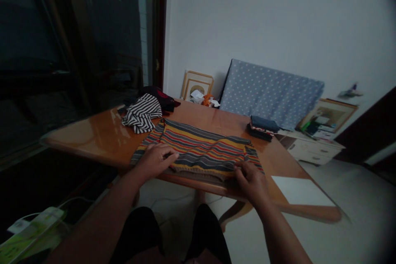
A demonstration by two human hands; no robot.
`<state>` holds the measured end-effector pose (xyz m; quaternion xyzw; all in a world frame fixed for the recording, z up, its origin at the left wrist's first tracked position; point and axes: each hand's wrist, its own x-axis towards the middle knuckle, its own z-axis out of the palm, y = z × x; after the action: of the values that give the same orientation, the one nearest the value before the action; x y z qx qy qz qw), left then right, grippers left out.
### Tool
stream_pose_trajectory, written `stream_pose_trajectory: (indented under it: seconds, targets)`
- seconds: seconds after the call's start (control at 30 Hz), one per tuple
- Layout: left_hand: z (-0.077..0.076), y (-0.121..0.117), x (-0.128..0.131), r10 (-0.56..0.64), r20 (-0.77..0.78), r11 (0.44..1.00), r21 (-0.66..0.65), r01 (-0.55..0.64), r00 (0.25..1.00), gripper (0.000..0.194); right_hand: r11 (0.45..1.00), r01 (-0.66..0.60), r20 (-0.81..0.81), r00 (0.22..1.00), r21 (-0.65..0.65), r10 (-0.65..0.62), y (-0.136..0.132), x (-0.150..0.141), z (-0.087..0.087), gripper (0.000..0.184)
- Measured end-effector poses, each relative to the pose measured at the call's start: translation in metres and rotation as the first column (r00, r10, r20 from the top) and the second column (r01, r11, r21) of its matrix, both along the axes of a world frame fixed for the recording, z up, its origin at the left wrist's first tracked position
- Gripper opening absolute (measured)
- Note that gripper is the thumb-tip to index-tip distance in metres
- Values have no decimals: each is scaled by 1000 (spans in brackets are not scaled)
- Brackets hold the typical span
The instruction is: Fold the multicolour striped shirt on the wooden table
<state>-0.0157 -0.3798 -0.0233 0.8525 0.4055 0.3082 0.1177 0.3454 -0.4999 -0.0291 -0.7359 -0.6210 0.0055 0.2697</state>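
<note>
A striped knit shirt (pixel 198 148) lies folded flat on a shiny wooden table (pixel 89 136), close to the table's near edge. It has red, yellow and gray stripes. The left hand (pixel 156 161) rests on top of the shirt's left part. Its fingers (pixel 168 154) are stretched out and a little bent, not gripping. The right hand (pixel 250 182) is at the shirt's right end. Its fingers (pixel 238 167) seem to pinch the cloth, but the room is dim, so that is hard to be sure of.

Just left of the shirt is a heap of black and white striped cloth (pixel 141 113). Behind the shirt and to the right sits a small stack of folded dark clothes (pixel 261 128). Near the shirt's right end, a white sheet (pixel 300 190) lies on the table. Far behind the shirt, a blue dotted board (pixel 269 93) leans on the wall, beside a wooden picture frame (pixel 197 84).
</note>
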Motion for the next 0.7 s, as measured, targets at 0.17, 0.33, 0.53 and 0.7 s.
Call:
stream_pose_trajectory:
  seconds: [0.17,0.33,0.53,0.7]
  targets:
    - [-5,10,-3,-72,-77,993,-100,64,994,29,979,-16,64,997,-205,29,5,2,-7,14]
    - [-5,29,-4,-59,-42,992,-113,54,997,35,991,-58,-110,993,-119,45,14,25,-6,22]
    - [7,88,-3,51,-50,999,12,-51,997,30,997,66,-358,932,38,-48,45,68,-6,31]
    - [11,149,-7,193,-176,981,68,-184,965,29,986,163,-498,855,-13,-148,78,115,-14,31]
